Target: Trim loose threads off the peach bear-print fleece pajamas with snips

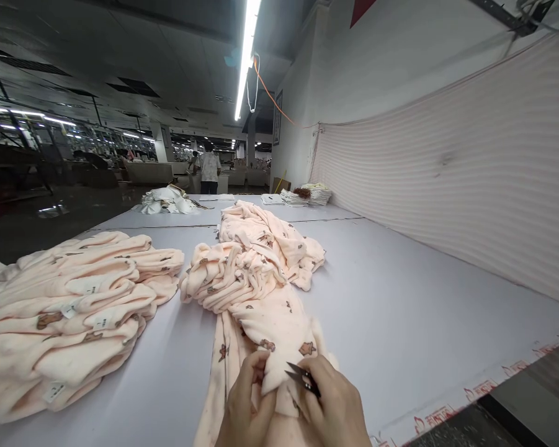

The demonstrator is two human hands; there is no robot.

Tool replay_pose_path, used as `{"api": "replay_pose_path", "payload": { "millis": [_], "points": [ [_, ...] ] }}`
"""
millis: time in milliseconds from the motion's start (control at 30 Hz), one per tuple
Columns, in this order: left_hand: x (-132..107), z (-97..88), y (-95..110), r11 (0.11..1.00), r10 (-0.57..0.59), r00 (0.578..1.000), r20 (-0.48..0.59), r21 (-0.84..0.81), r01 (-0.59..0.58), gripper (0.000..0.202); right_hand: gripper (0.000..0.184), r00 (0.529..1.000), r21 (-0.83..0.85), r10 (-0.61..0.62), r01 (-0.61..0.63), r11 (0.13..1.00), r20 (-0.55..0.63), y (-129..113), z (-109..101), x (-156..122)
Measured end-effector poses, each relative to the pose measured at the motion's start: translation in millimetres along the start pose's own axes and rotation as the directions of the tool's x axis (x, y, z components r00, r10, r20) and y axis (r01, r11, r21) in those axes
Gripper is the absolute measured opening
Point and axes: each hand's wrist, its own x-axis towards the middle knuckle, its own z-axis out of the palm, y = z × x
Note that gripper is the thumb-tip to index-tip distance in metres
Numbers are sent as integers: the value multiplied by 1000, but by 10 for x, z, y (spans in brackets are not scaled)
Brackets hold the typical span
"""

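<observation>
A pale pink fleece garment (279, 323) with small brown bear prints stretches along the table toward me, bunched up at its far end. My left hand (249, 400) pinches a fold of it near the table's front. In my right hand (332, 400) are small black thread snips (302, 377), their pointed blades parted and directed left, just over the fabric. The two hands are a short gap apart. What my right hand's lower fingers touch is hidden beneath the hand.
To the left lies a pile of similar pink garments (74, 316) with white labels. White cloth (167, 200) and stacked pieces (314, 194) rest at the table's (400, 310) far end. A striped sheet (447, 155) hangs along the right wall. A person (209, 166) stands in the background.
</observation>
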Motion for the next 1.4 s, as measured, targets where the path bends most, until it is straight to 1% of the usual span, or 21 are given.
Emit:
{"api": "replay_pose_path", "payload": {
  "millis": [67, 100, 167, 200, 233, 300, 367, 433, 467, 500, 567, 633, 667, 733, 767, 833, 933, 1033, 1233, 1333, 1400],
  "points": [
    [49, -1, 70, 993, -96, 990, 106, -59, 103, 24, 23, 995, 26, 101, -100, 995, -16, 42, 14, 69],
    [78, -1, 105, 977, -170, 970, 171, -99, 188, 24, 22, 988, 53, 155, -153, 987, -24, 49, 8, 110],
    [130, 4, 168, 915, -305, 911, 276, -182, 361, 36, 14, 975, 115, 221, -219, 969, -8, 39, -23, 174],
    [146, 12, 194, 887, -345, 893, 289, -210, 411, 40, 10, 973, 143, 229, -230, 963, 18, 28, -44, 189],
    [149, 22, 213, 880, -363, 890, 276, -213, 425, 42, 9, 973, 172, 224, -229, 958, 47, 17, -65, 191],
    [123, 56, 225, 929, -326, 925, 193, -114, 351, 36, 10, 974, 237, 204, -222, 946, 97, 3, -95, 166],
    [70, 99, 194, 976, -202, 976, 86, 96, 193, 29, 17, 968, 328, 210, -243, 913, 134, 3, -97, 134],
    [30, 131, 129, 970, -59, 997, 54, 240, 45, 33, 23, 963, 418, 217, -265, 869, 160, 16, -76, 127],
    [28, 136, 95, 973, -32, 997, 70, 231, 15, 32, 25, 962, 442, 216, -268, 856, 164, 25, -65, 136],
    [39, 131, 67, 987, -51, 994, 97, 159, 35, 28, 25, 963, 446, 216, -266, 855, 160, 34, -59, 153],
    [98, 96, 48, 971, -188, 964, 186, -110, 211, 24, 22, 962, 395, 225, -268, 879, 152, 46, -73, 199],
    [179, 42, 82, 822, -317, 897, 310, -383, 422, 25, 18, 961, 333, 221, -267, 904, 168, 47, -123, 238],
    [216, 17, 111, 729, -341, 866, 365, -479, 489, 26, 16, 963, 316, 203, -251, 915, 178, 41, -154, 248],
    [270, -16, 172, 592, -325, 834, 446, -591, 548, 25, 17, 972, 308, 143, -196, 931, 188, 17, -206, 243],
    [286, -22, 195, 553, -308, 829, 466, -621, 555, 24, 20, 977, 304, 114, -166, 938, 180, -1, -219, 230],
    [300, -18, 217, 524, -283, 828, 484, -646, 556, 24, 24, 988, 286, 71, -109, 952, 140, -42, -210, 194],
    [308, -5, 188, 529, -276, 833, 479, -648, 548, 27, 21, 997, 257, 40, -56, 965, 70, -88, -138, 152],
    [323, -13, 128, 519, -275, 833, 480, -656, 548, 30, 24, 997, 233, 70, -77, 969, 37, -88, -78, 137],
    [342, -30, 93, 518, -275, 818, 505, -639, 568, 32, 19, 998, 196, 49, -55, 979, 36, -52, -104, 166],
    [349, -34, 109, 540, -296, 813, 502, -613, 576, 32, 23, 992, 200, 94, -108, 974, 78, -35, -139, 185],
    [354, -34, 124, 553, -292, 800, 525, -589, 589, 33, 20, 991, 211, 89, -108, 972, 97, -22, -145, 167]
  ]
}}
